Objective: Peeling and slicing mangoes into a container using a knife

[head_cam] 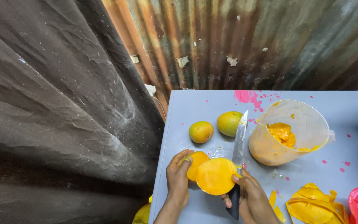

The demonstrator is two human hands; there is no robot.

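Near the front edge of the grey-blue bench (187,103), the left hand (178,176) is curling closed around a peeled orange mango (197,164). The right hand (251,195) is gripping a black-handled steel knife (239,145), blade pointing away, thumb pressing a flat cut mango slice (215,176).

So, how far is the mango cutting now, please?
Done: cut flesh lies in the clear jug, and peels are piled on the table. In hand: the left hand holds a peeled mango; the right hand holds the knife and a cut slice. Left: two whole mangoes are untouched.
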